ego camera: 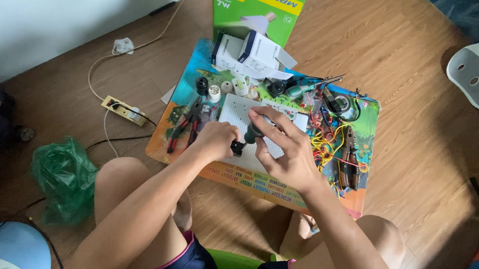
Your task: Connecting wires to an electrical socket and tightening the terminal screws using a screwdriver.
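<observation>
Sitting on a wooden floor [408,80], you are working over a low, colourfully printed surface [182,88] set between your bare knees. Your right hand [285,150] is curling its fingers around a dark green screwdriver handle [253,133], with the thumb and forefinger arching over the top. Your left hand [214,141] is closing into a loose fist just beside it, pinching a small black part [237,147] at the tool's lower end. Both hands are meeting over a white perforated board [236,111] lying in the middle of the surface.

Red-handled pliers [184,129] are lying just left of your left hand. A tangle of yellow and red wires [329,146] is spreading to the right of the board. Small white boxes [253,51] are resting at the far edge, and a green carton [258,4] is standing behind them on the floor. A cream power strip [122,110] and a crumpled green plastic bag [63,176] are lying on the floor to your left.
</observation>
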